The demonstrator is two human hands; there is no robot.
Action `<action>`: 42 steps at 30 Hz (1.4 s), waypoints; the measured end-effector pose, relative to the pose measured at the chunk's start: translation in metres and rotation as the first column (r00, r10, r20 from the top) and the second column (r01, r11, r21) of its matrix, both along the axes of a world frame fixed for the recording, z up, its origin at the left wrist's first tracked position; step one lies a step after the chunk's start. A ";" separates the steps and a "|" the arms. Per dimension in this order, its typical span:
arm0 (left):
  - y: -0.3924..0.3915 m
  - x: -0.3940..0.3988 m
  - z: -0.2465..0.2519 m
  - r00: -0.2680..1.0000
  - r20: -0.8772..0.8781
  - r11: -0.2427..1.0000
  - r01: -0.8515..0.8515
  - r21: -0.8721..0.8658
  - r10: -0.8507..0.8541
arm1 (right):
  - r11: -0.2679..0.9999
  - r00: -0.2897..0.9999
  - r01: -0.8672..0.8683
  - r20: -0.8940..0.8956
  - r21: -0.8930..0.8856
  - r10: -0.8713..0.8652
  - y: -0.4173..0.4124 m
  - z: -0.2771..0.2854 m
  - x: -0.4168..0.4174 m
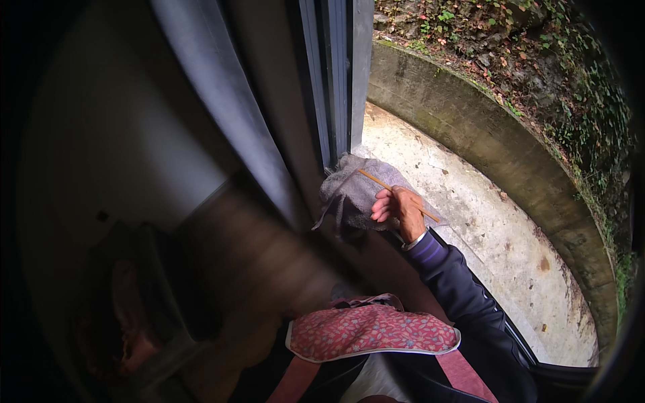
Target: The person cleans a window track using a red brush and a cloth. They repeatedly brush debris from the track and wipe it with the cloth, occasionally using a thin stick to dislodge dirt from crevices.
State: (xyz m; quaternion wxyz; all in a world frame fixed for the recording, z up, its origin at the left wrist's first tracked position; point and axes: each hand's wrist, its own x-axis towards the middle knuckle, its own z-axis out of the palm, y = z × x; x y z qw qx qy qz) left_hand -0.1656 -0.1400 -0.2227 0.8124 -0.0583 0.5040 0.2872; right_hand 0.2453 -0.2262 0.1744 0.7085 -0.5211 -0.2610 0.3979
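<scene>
My right hand (403,207) holds a thin wooden stick (374,178), like a chopstick, between thumb and fingers. The stick slants from upper left to lower right, and its upper end lies over a crumpled grey-purple cloth (347,194). That cloth is bunched at the foot of the window frame, on the sill, with one part hanging on the inner side. My other fingers are loosely curled above the cloth. My left hand is out of view.
Dark metal window frames (338,75) rise beside a grey curtain (227,95). Outside lies a pale, stained concrete ledge (514,252), bounded by a mossy concrete wall (484,136) with creepers (529,65) beyond. A blurred dark object (171,282) stands indoors at lower left.
</scene>
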 end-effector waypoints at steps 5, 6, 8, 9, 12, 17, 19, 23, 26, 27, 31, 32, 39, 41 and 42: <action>0.021 0.031 0.044 0.972 0.124 0.969 0.174 0.177 -0.197 | 0.976 0.924 -0.165 0.325 -0.140 0.202 0.040 0.014 0.005; 0.032 0.049 0.066 0.959 0.156 0.959 0.202 0.198 -0.235 | 0.975 0.896 -0.144 0.395 -0.168 0.201 0.057 0.009 0.000; 0.047 0.127 0.160 0.973 0.206 0.994 0.105 -0.014 -0.100 | 0.990 0.935 -0.049 0.343 -0.132 0.092 0.058 0.003 0.003; 0.059 0.138 0.176 0.937 0.342 0.998 0.065 0.010 -0.064 | 0.998 0.979 -0.038 0.198 -0.056 0.048 0.061 0.005 -0.006; 0.074 0.193 0.226 0.956 0.283 0.981 0.026 0.192 -0.080 | 0.991 0.991 0.047 -0.131 0.123 -0.031 0.040 0.002 0.000; 0.072 0.246 0.257 0.954 0.078 0.725 0.164 0.668 -0.288 | 0.939 0.938 0.288 -0.252 0.188 -0.237 -0.013 -0.007 0.005; 0.074 0.258 0.256 0.961 0.038 0.678 0.166 0.716 -0.275 | 0.962 0.967 0.242 -0.112 0.125 -0.228 -0.024 -0.012 0.000; 0.065 0.267 0.244 0.964 0.149 0.687 0.046 0.725 -0.221 | 0.999 0.986 -0.021 0.166 -0.050 0.029 -0.019 0.014 -0.008; 0.049 0.255 0.232 0.973 0.092 0.764 0.105 0.637 -0.210 | 0.964 0.899 -0.186 0.363 -0.188 0.244 -0.002 0.022 -0.002; 0.040 0.253 0.246 0.978 -0.054 0.792 0.196 0.578 -0.203 | 0.945 0.866 -0.204 0.403 -0.257 0.297 0.003 0.025 0.003; 0.020 0.249 0.290 0.966 0.077 0.798 0.158 0.581 -0.247 | 0.992 0.221 -0.066 0.971 0.106 -0.089 0.058 -0.002 0.006; 0.019 0.252 0.294 0.961 0.103 0.781 0.144 0.608 -0.258 | 0.999 0.607 -0.011 0.794 0.053 -0.036 0.061 -0.006 -0.001; 0.035 0.243 0.305 0.921 0.277 0.850 0.096 0.517 -0.273 | 0.885 0.764 0.390 -0.626 0.254 -0.157 0.011 -0.016 -0.006; 0.033 0.241 0.306 0.818 0.423 0.847 0.139 0.513 -0.390 | 0.851 0.890 0.359 -0.416 0.383 -0.188 -0.020 -0.021 0.013; 0.028 0.244 0.308 0.862 0.356 0.859 0.159 0.486 -0.361 | 0.915 0.938 0.272 -0.296 0.297 -0.182 -0.031 -0.018 0.018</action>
